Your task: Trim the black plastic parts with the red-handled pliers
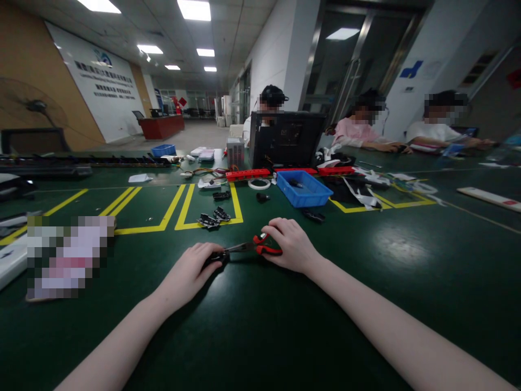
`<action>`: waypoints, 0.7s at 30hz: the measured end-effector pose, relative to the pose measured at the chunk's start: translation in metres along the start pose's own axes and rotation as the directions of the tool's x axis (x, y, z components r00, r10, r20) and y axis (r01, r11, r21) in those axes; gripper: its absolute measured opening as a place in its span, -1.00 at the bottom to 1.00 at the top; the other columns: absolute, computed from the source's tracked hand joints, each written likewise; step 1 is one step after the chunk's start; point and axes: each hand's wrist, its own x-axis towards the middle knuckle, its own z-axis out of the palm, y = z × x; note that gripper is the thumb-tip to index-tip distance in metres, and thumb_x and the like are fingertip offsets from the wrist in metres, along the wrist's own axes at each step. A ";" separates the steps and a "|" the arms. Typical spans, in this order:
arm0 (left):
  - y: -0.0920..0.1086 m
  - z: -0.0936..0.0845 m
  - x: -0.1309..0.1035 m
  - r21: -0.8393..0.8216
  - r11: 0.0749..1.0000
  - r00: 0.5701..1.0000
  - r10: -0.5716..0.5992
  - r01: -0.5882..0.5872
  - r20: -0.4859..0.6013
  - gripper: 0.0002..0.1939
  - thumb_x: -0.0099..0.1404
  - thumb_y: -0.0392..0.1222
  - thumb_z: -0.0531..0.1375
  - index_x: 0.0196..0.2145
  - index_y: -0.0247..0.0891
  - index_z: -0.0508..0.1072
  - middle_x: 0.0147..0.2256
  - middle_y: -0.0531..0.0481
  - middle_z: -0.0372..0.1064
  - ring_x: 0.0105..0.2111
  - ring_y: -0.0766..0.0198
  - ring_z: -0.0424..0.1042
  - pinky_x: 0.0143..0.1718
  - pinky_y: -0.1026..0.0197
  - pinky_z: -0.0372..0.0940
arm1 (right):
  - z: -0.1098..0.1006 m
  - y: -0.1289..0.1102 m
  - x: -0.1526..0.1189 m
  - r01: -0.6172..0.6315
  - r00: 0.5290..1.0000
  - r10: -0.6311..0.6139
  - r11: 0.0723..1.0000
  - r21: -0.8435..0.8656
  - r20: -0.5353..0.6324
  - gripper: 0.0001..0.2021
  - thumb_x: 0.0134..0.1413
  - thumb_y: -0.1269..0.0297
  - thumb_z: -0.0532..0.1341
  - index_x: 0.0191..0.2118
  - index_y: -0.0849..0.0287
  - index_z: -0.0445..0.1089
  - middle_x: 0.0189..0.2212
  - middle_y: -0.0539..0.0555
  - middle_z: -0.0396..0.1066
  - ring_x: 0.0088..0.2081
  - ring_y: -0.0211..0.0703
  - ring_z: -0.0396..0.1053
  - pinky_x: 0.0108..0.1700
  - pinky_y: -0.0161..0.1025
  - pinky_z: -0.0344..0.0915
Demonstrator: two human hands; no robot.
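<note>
Clearly, L hand [194, 266] pinches the blk part [220, 258] at near side of table [252, 331], prob. light, stiff & brittle, so best held by edges, w/ R hand [292, 245] gripping pliers [246, 247] just right.

Glimpsing just bits of a black part [222, 258] in the left hand [191, 270]! Seeing 2 forearms [368, 307] cropped by the bottom edge, a pinkish slab [73, 262] pixelated!
</note>
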 end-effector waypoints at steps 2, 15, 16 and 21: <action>0.002 -0.001 0.000 0.003 1.000 1.000 0.000 0.000 0.006 -0.75 0.40 -0.13 0.07 0.00 -0.13 0.36 -0.05 -0.06 0.38 -0.04 0.05 0.34 -0.03 -0.06 0.27 | -0.001 0.001 0.000 0.020 1.000 -0.020 1.000 -0.005 -0.010 -0.60 -0.02 0.09 0.26 -0.10 0.23 0.34 -0.14 0.23 0.37 -0.11 0.05 0.31 0.00 0.02 0.19; 0.003 0.003 -0.001 -0.037 0.999 1.000 0.023 -0.023 0.013 -0.75 0.38 -0.15 0.10 0.01 -0.11 0.33 -0.05 -0.03 0.38 -0.03 0.07 0.34 0.00 -0.06 0.24 | 0.001 0.004 0.000 0.054 0.998 -0.054 0.998 0.010 -0.014 -0.58 -0.02 0.01 0.25 -0.09 0.19 0.38 -0.22 0.14 0.43 -0.11 0.01 0.35 0.22 0.09 -0.03; 0.003 0.003 -0.001 -0.048 0.999 1.000 0.014 -0.013 0.011 -0.74 0.38 -0.14 0.10 0.01 -0.11 0.33 -0.05 -0.03 0.38 -0.04 0.07 0.35 0.00 -0.06 0.25 | 0.001 0.004 0.000 0.049 0.999 -0.048 0.999 0.018 -0.009 -0.57 -0.01 0.00 0.25 -0.10 0.19 0.38 -0.22 0.14 0.44 -0.12 0.00 0.36 0.20 0.08 -0.01; 0.004 0.003 0.000 -0.104 0.994 1.000 -0.027 0.028 0.006 -0.73 0.36 -0.12 0.13 0.00 -0.14 0.36 -0.08 -0.05 0.40 -0.08 0.08 0.38 -0.05 -0.03 0.29 | 0.000 0.004 0.000 0.038 0.999 -0.038 0.998 0.051 0.000 -0.53 0.00 -0.09 0.23 -0.14 0.22 0.39 -0.24 0.17 0.45 -0.17 -0.01 0.37 0.12 0.02 0.09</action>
